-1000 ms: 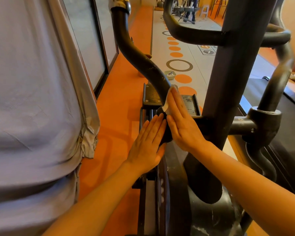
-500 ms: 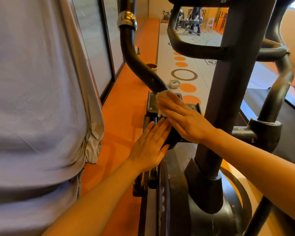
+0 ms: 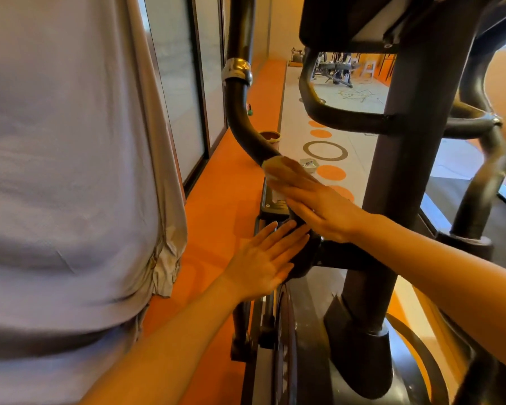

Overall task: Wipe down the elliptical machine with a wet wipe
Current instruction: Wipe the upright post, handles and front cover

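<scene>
Low on the curved black tubular arm (image 3: pixel 247 133) of the elliptical machine, the right hand (image 3: pixel 313 203) presses a pale wet wipe (image 3: pixel 270 166) flat with straight fingers, while the left hand (image 3: pixel 263 258) rests spread against the black pivot hub (image 3: pixel 307 252). Judging by this, most surfaces remain: the thick dark centre post (image 3: pixel 409 176) and the looped handlebars (image 3: pixel 342 115) crowd the reach.
</scene>
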`<state>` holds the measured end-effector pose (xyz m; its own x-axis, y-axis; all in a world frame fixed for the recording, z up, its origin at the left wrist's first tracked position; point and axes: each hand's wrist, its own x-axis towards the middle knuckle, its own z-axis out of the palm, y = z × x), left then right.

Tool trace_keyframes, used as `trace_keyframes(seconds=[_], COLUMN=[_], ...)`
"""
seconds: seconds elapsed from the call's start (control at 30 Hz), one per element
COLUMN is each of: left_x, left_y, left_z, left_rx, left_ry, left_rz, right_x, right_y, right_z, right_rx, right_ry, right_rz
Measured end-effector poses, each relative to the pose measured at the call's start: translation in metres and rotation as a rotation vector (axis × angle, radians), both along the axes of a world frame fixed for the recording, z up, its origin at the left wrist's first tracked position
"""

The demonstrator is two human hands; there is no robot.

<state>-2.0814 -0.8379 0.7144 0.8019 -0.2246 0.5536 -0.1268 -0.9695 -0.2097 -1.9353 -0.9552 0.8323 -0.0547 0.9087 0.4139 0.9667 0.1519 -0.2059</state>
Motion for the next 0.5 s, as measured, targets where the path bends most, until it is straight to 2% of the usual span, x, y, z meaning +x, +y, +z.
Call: trace_keyframes(seconds=[0.1, 0.23, 0.37, 0.5], left_x=[-0.001, -0.003, -0.006, -0.008], left_y=[-0.003, -0.007, -0.014, -0.019], left_z=[0.002, 0.000, -0.005, -0.007], left_rx=[-0.051, -0.076, -0.077, -0.095], left_ry=[0.042, 0.066, 0.064, 0.076], left_rz=[0.005, 0.027, 0.075, 0.074], right_x=[0.001, 0.002, -0.003, -0.004], right_y=[-0.023, 0.005, 0.059, 0.092], right_z=[-0.014, -0.005, 0.029, 0.051], right_rx=[-0.021, 0.026, 0.021, -0.076], right_ry=[-0.022, -0.116, 0.041, 0.149], right_rz=[0.004, -0.012, -0.104, -0.151])
